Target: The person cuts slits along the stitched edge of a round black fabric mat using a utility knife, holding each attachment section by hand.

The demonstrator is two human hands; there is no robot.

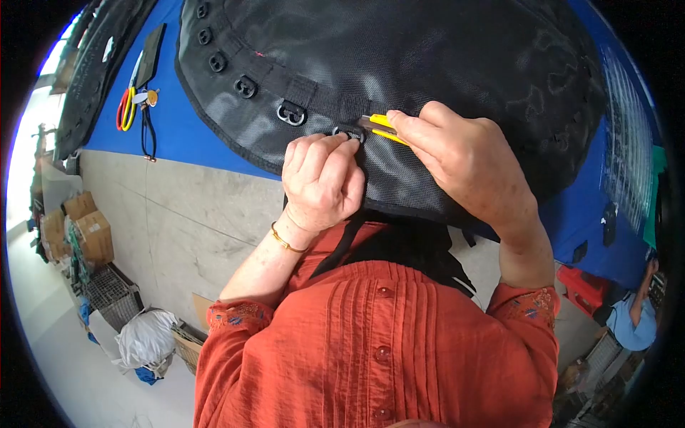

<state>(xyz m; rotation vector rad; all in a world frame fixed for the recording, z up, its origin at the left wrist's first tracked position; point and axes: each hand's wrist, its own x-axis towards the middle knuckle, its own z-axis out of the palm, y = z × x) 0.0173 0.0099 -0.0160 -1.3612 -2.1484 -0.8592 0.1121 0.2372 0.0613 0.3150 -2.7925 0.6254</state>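
Note:
Black mesh fabric [428, 64] with a webbing strip covers the blue table. Several dark rings are fixed along its curved edge, one of them a metal-rimmed ring [291, 113] left of my hands. My left hand [322, 175] has its fingers curled and pinches a ring [348, 133] at the webbing. In my right hand [464, 153] is a yellow utility knife [385, 128], its tip pointing left, against the webbing just above that ring. My fingertips partly hide the ring.
Red-and-yellow scissors [126, 107] and a dark cord [148, 135] lie on the blue table [171, 135] at the left. Cardboard boxes [94, 232] and a white sack [146, 339] stand on the floor. At the right edge are a red object [581, 285] and another person in blue [631, 324].

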